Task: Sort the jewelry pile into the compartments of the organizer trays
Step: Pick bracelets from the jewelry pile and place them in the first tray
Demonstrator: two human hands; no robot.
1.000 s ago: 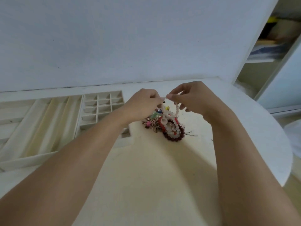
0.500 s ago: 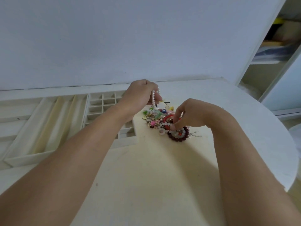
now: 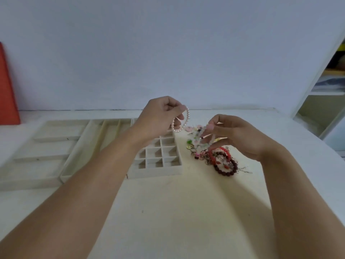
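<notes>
From the head camera, the left hand [image 3: 158, 116] was raised above the far edge of the grid tray [image 3: 158, 156], its fingers [image 3: 174, 107] curled and pinching a pearl bracelet [image 3: 183, 120] that hung as a loop clear of the worktop [image 3: 168, 212]. The right hand [image 3: 239, 135] hovered to the right of the grid tray, over the jewelry pile [image 3: 209, 152], with thumb and forefinger clamped on a pale beaded strand [image 3: 202, 139] whose lower end trailed into the heap. The pile lay on the worktop just beside the grid tray's right wall, a tangle of small coloured charms and rings. At its near edge, the part farthest from the grid tray, sat a dark red bead bracelet [image 3: 226, 168], with a brighter red bracelet [image 3: 217, 154] touching it on the far side and a thin chain [image 3: 244, 171] trailing off to the right. The visible compartments of the grid tray held nothing. Left of the grid tray stood a tray with long lengthwise slots [image 3: 97, 144], and left of that a tray with wide crosswise sections [image 3: 48, 146]. Far to the left of the grid tray, a red panel [image 3: 7, 86] leaned against the wall, and far to its right stood open shelves [image 3: 328, 86].
</notes>
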